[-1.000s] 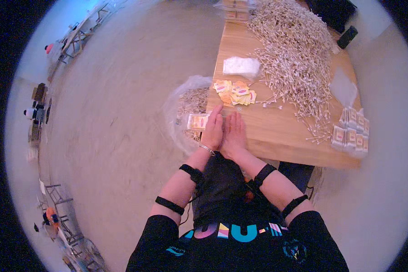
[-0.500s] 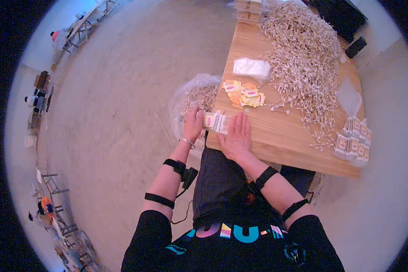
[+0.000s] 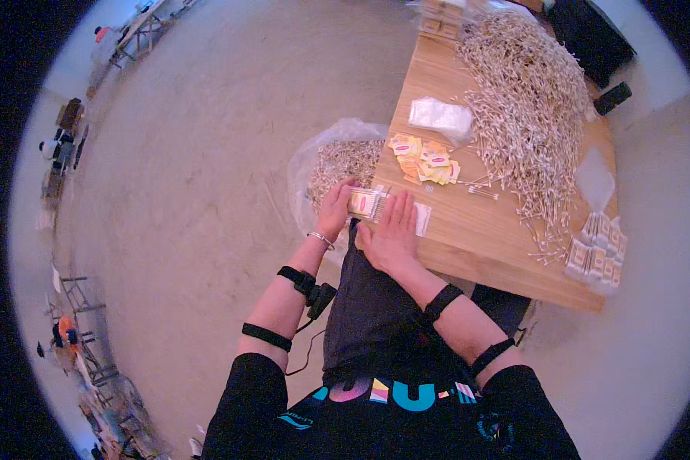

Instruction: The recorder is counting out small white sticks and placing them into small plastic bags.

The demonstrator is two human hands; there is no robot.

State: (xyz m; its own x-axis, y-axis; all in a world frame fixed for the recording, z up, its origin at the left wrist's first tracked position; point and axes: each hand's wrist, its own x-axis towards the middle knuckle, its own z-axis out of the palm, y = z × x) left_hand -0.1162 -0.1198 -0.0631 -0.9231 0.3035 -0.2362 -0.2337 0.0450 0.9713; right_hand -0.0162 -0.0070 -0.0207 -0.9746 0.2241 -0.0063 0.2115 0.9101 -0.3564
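Note:
A clear plastic pack of cotton swabs point(image 3: 364, 203) with a yellow-and-red card inside lies at the table's near left corner. My left hand point(image 3: 334, 211) is closed round its left end. Laid flat across the pack's middle is my right hand point(image 3: 393, 234), open, with its fingers stretched out and side by side; the part beneath is hidden. To the right of those fingers, the pale end of the bag sticks out onto the wood. Beyond my hands lie a scattered pile of yellow and orange cards point(image 3: 429, 161) and a few loose cotton swabs point(image 3: 481, 192).
A large heap of cotton swabs point(image 3: 521, 107) covers the far right of the wooden table point(image 3: 468, 238). A stack of clear bags point(image 3: 441, 116) lies behind the cards. Filled packs point(image 3: 596, 257) are piled at the right edge. A big plastic bag of swabs point(image 3: 345, 165) stands left of the table.
My right hand has slid a little over the pack, and the bag's pale end now shows at its right. My left hand still holds the left end. The whole view has shifted slightly.

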